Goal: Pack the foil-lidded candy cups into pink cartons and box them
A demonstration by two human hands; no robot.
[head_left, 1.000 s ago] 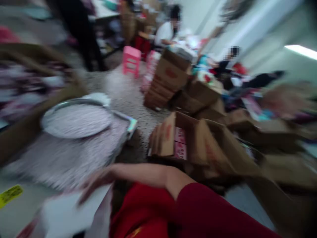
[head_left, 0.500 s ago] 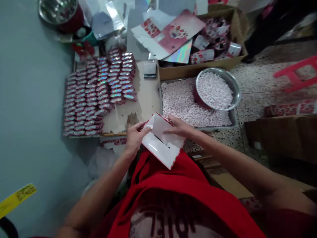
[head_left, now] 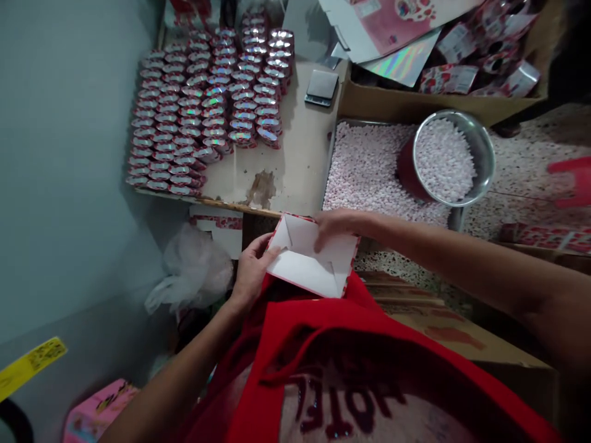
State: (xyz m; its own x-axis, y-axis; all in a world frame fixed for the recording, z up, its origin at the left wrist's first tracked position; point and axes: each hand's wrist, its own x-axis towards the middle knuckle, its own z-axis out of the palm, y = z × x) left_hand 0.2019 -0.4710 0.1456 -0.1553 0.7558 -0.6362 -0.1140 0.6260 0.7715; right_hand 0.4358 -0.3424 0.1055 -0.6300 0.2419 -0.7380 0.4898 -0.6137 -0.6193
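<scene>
In front of my waist is a small open carton (head_left: 305,277), white inside with red patterned edges, its mouth tilted up towards me. My left hand (head_left: 253,266) grips its left wall, thumb on the inside and fingers behind. At the far right wall is my right hand (head_left: 336,226), closed over the edge with a digit reaching down inside; its other fingers are partly hidden. The carton's bottom panels lie nearly flat, with fold lines at the corners.
Rows of shiny red packets (head_left: 184,117) stand on the table (head_left: 295,166) beside a small scale (head_left: 322,87). A steel bowl (head_left: 484,161) of pale pellets sits in a pellet-filled tray (head_left: 329,163). Behind is a cardboard box (head_left: 388,100) of wrappers; a plastic bag (head_left: 194,264) hangs below left.
The carton's bottom panels have flattened and the dark gap between them has closed. My right hand has shifted further over the far wall. The view has swung, bringing the table lower left.
</scene>
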